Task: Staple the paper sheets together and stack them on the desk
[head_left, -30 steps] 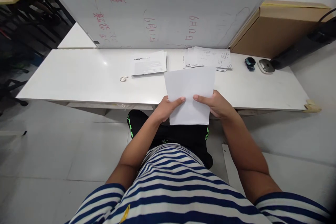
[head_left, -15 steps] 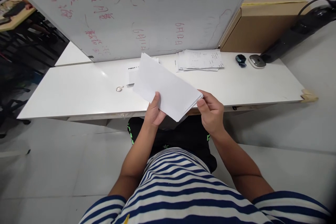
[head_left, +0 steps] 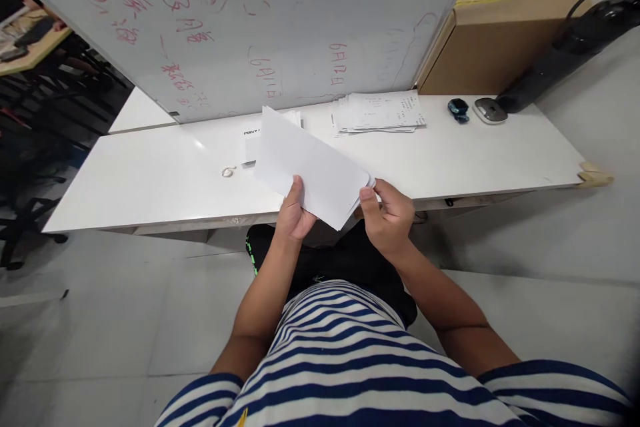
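The fingers of the left hand (head_left: pixel 295 219) grip the lower left edge of the white sheets (head_left: pixel 317 167), thumb flat on top. The right hand (head_left: pixel 391 219) pinches their right corner between thumb and fingers, where a few layers fan apart (how many, I cannot tell). The sheets slant above the near edge of the desk (head_left: pixel 165 197), partly over the lap. They look light and bendy, likely to slide over one another; a thumb on top with support beneath, near an edge or corner, should hold them without creasing. Beyond them lie printed papers (head_left: pixel 251 151), partly covered from view, with a small white loop-shaped item (head_left: pixel 229 172) to their left. Farther right are a paper pile (head_left: pixel 377 112), a dark watch (head_left: pixel 458 111) and a cardboard box (head_left: pixel 505 47).
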`<state>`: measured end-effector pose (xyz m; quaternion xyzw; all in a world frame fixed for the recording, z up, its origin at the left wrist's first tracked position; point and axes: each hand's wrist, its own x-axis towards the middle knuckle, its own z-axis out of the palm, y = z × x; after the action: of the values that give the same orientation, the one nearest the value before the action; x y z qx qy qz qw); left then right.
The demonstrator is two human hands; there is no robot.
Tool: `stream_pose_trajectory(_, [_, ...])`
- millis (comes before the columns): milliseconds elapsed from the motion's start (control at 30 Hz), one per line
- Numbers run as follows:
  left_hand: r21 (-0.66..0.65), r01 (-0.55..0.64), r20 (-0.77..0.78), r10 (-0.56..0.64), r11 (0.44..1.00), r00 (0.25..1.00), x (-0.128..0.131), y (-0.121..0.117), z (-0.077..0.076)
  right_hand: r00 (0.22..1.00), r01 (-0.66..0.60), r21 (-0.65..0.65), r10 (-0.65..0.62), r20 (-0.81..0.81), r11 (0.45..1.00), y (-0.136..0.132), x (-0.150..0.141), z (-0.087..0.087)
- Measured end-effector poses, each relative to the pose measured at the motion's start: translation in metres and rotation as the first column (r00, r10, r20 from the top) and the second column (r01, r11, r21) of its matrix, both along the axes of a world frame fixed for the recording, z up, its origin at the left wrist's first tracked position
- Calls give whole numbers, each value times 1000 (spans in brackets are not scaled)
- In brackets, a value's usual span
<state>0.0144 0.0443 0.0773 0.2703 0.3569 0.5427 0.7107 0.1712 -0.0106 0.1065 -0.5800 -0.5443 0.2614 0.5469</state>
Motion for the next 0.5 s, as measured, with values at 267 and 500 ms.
stream_pose_trajectory(267, [32,-136,39,135,990,990,11,-6,-5,902,-190,-42,157,-403,981,-2,-8,-26])
stream_pose_trajectory(500, [60,-35,-56,38,998,998,16,-11,-10,866,65,-100,-106,-488,993,15,-7,-42])
